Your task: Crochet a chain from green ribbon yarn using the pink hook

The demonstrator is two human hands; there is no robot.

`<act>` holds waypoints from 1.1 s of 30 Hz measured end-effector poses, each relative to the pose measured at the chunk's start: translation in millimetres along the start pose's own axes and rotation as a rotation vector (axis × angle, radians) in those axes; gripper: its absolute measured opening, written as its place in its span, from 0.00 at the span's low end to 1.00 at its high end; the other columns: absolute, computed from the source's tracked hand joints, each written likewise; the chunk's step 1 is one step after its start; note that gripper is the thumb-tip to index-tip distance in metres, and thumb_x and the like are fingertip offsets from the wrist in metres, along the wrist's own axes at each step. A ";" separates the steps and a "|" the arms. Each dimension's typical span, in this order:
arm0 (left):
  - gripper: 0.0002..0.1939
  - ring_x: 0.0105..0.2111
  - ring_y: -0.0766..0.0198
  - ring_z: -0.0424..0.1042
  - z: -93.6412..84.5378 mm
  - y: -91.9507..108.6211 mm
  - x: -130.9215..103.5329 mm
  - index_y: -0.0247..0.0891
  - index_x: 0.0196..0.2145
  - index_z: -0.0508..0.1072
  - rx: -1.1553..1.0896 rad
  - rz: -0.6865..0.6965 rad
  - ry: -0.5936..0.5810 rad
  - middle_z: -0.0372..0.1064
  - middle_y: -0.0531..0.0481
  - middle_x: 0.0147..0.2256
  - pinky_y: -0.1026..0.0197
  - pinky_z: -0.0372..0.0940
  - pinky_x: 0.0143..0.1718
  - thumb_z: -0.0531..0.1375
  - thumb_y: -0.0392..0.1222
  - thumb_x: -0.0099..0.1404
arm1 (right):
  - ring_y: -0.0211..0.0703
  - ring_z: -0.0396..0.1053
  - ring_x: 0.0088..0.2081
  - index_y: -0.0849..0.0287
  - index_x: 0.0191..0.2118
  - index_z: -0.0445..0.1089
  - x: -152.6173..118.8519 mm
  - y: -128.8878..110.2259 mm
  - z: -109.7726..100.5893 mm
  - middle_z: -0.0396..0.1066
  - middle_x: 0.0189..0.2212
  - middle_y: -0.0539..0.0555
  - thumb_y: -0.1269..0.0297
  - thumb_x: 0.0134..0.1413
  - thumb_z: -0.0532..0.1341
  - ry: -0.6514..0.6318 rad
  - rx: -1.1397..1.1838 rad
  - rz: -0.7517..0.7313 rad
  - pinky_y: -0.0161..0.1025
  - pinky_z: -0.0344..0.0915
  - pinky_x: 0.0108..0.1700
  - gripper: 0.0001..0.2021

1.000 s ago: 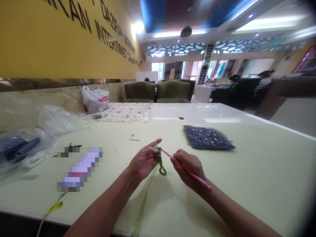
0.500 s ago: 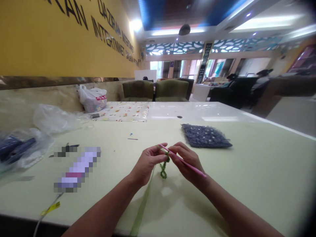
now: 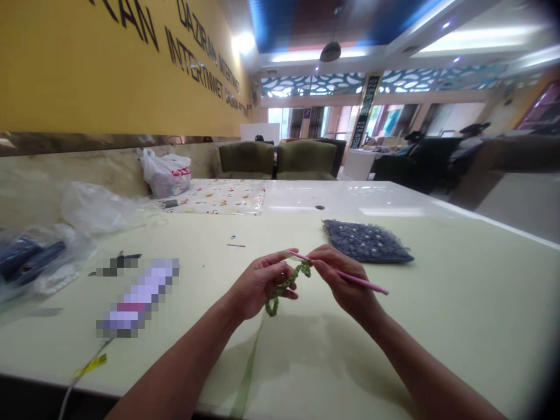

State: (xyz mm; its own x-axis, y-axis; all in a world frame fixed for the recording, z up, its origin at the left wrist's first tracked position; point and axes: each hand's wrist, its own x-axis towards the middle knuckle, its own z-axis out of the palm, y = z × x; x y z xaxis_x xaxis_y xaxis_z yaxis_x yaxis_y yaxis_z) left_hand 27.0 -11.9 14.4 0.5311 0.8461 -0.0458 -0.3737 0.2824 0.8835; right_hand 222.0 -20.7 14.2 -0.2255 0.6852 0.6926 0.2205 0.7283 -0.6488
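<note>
My right hand [image 3: 343,280] is closed around a pink crochet hook [image 3: 371,286], whose tip points left toward my other hand. A short green crocheted chain [image 3: 283,288] hangs in a curve from the hook's front part, its lower end looped below my left fingers. Flat green ribbon yarn [image 3: 247,373] runs from the table's front edge up into my left hand [image 3: 258,283]. That hand grips the yarn, with the index finger stretched toward the hook tip and the lower fingers partly curled. Exactly how the yarn passes between the fingers is hidden.
A dark blue beaded crocheted piece [image 3: 367,241] lies beyond my right hand. Further left are a thin needle-like pin [image 3: 236,245], a blurred-out lilac object [image 3: 140,297] with a cable, dark scissors-like tool [image 3: 120,263] and plastic bags [image 3: 98,207]. Green armchairs [image 3: 306,160] stand behind the table.
My hands have moved apart slightly, the right hand going right with the crochet hook. The green chain, bunched and hanging before, now stretches slantwise between the hands.
</note>
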 end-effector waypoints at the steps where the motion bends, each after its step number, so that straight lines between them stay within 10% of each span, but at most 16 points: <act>1: 0.20 0.27 0.66 0.70 -0.2 0.9 -0.5 0.39 0.52 0.72 0.007 -0.015 -0.005 0.70 0.47 0.33 0.60 0.66 0.29 0.62 0.44 0.62 | 0.41 0.68 0.33 0.56 0.39 0.73 0.2 -0.3 -0.4 0.71 0.33 0.53 0.66 0.63 0.57 -0.015 -0.002 -0.012 0.39 0.64 0.34 0.07; 13: 0.21 0.20 0.77 0.46 -8.9 15.8 -2.5 0.38 0.49 0.76 0.197 0.006 0.038 0.68 0.50 0.30 0.66 0.38 0.20 0.67 0.44 0.57 | 0.41 0.70 0.34 0.57 0.38 0.73 4.3 -4.2 -3.4 0.72 0.33 0.54 0.66 0.63 0.57 -0.118 0.003 -0.025 0.39 0.66 0.36 0.07; 33: 0.23 0.27 0.70 0.60 -20.5 26.6 -5.9 0.42 0.49 0.76 0.349 0.014 -0.049 0.68 0.50 0.32 0.65 0.49 0.24 0.66 0.37 0.54 | 0.41 0.70 0.36 0.58 0.41 0.74 8.3 -9.4 -14.5 0.74 0.35 0.55 0.63 0.66 0.53 -0.386 0.033 0.086 0.38 0.66 0.37 0.12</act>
State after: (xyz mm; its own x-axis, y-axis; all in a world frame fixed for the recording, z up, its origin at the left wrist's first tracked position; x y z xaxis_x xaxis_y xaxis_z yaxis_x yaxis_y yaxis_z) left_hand -1.8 -0.1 28.6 0.5666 0.8238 -0.0181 -0.1033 0.0928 0.9903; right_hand 231.7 -21.9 30.5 -0.5494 0.6908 0.4700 0.2245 0.6639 -0.7133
